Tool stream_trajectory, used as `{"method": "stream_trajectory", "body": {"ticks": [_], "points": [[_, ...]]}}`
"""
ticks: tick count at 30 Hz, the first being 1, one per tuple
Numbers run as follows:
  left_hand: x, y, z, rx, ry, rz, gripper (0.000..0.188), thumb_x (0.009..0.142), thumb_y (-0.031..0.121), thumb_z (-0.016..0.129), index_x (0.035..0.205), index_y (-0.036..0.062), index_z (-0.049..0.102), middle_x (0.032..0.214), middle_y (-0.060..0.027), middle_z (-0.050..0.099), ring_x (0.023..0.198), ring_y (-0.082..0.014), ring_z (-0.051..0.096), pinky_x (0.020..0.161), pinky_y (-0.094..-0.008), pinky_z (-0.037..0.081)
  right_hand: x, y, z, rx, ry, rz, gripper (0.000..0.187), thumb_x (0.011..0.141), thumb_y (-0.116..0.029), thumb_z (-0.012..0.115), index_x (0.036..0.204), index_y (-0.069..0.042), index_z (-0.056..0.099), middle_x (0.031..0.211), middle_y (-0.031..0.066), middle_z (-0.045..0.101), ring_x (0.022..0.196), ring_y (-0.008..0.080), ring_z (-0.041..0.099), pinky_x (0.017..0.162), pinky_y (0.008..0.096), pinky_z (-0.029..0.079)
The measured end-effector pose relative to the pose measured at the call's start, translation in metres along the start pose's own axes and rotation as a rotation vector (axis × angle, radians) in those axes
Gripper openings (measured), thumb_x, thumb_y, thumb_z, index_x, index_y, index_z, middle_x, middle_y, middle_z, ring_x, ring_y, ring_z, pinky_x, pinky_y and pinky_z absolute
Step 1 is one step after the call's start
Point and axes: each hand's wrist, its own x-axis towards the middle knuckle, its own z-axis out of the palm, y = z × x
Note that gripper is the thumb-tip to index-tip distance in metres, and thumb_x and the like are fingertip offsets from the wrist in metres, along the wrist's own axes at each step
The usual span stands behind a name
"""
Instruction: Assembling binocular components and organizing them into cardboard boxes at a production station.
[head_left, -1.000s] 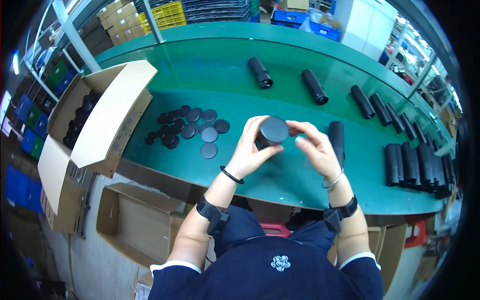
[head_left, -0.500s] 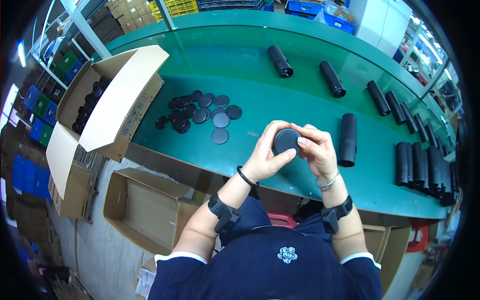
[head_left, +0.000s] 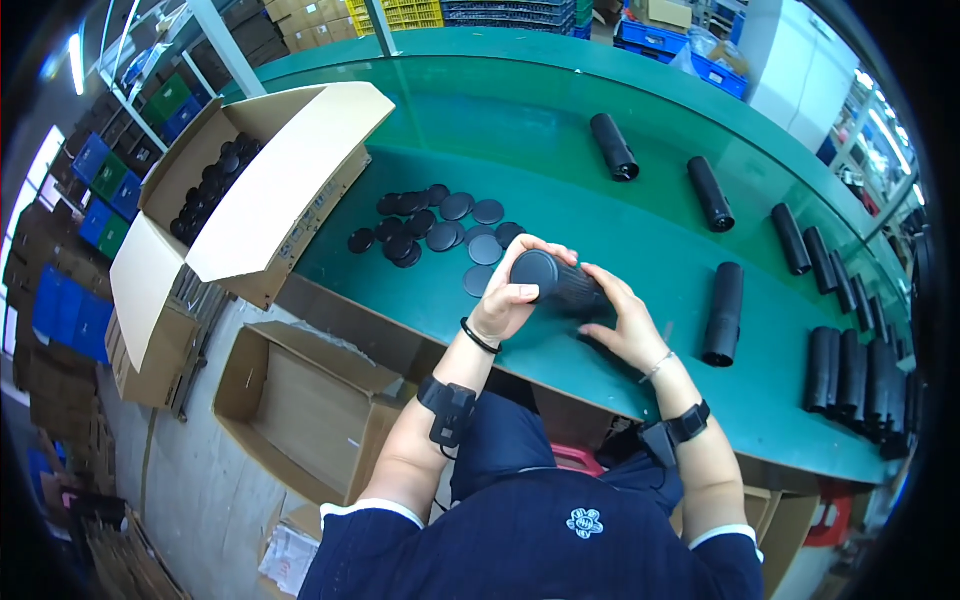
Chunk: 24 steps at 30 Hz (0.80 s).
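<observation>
My left hand (head_left: 503,303) is wrapped round a black ribbed cylinder (head_left: 572,288) with a round flat end facing up toward me. It tilts over the green bench, its other end pointing right. Beside that end is my right hand (head_left: 636,326), thumb and fingers spread apart; whether a fingertip touches the cylinder is hard to see. Behind my left hand lies a loose group of black discs (head_left: 457,207), partly overlapping. To the right of my right hand, a black cylinder (head_left: 723,315) lies alone.
More black cylinders lie on the green bench (head_left: 640,235), among them one (head_left: 614,147) at the back and a packed row (head_left: 850,372) at far right. On the left stands an open carton (head_left: 290,190) holding black discs. Another open carton (head_left: 300,415) sits below the bench edge.
The cylinder has tipped from end-on so its side now shows. My right hand has come off its end and opened. The whole view has shifted, moving the bench things rightward in the picture.
</observation>
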Motion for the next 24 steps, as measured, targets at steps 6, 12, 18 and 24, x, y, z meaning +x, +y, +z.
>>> {"method": "stream_trajectory", "body": {"ticks": [6, 12, 18, 24], "points": [[-0.015, 0.004, -0.015, 0.387, 0.438, 0.088, 0.054, 0.099, 0.021, 0.049, 0.145, 0.0042, 0.025, 0.143, -0.0094, 0.036, 0.130, -0.0199, 0.037, 0.110, -0.0372, 0.027, 0.054, 0.018, -0.001, -0.324, 0.217, -0.138, 0.063, 0.061, 0.000, 0.073, 0.121, -0.006, 0.054, 0.114, 0.0153, 0.057, 0.108, 0.0333, 0.056, 0.092, 0.0377, 0.047], [-0.002, 0.004, -0.024, 0.166, 0.567, 0.037, 0.071, 0.093, 0.015, 0.062, 0.148, 0.0070, 0.019, 0.144, -0.0092, 0.036, 0.124, -0.0204, 0.046, 0.097, -0.0390, 0.046, 0.065, 0.024, 0.012, -0.630, 0.275, -0.381, 0.068, 0.054, -0.001, 0.075, 0.120, -0.007, 0.055, 0.106, 0.0143, 0.055, 0.101, 0.0346, 0.055, 0.087, 0.0425, 0.047], [-0.008, 0.011, -0.047, 0.199, 0.466, 0.006, 0.061, 0.091, 0.011, 0.062, 0.143, 0.0059, 0.030, 0.138, -0.0084, 0.043, 0.114, -0.0159, 0.053, 0.085, -0.0296, 0.053, 0.045, 0.018, 0.017, -0.534, 0.191, -0.317, 0.068, 0.059, -0.001, 0.077, 0.122, -0.007, 0.052, 0.117, 0.0182, 0.048, 0.106, 0.0362, 0.051, 0.091, 0.0440, 0.044], [-0.004, 0.012, -0.055, 0.325, 0.403, 0.039, 0.071, 0.091, 0.010, 0.062, 0.149, 0.0083, 0.021, 0.144, -0.0098, 0.035, 0.120, -0.0189, 0.049, 0.091, -0.0306, 0.050, 0.053, 0.016, 0.013, -0.330, 0.112, -0.246, 0.065, 0.067, -0.004, 0.073, 0.126, -0.006, 0.048, 0.125, 0.0211, 0.050, 0.113, 0.0403, 0.053, 0.093, 0.0416, 0.047]]}}
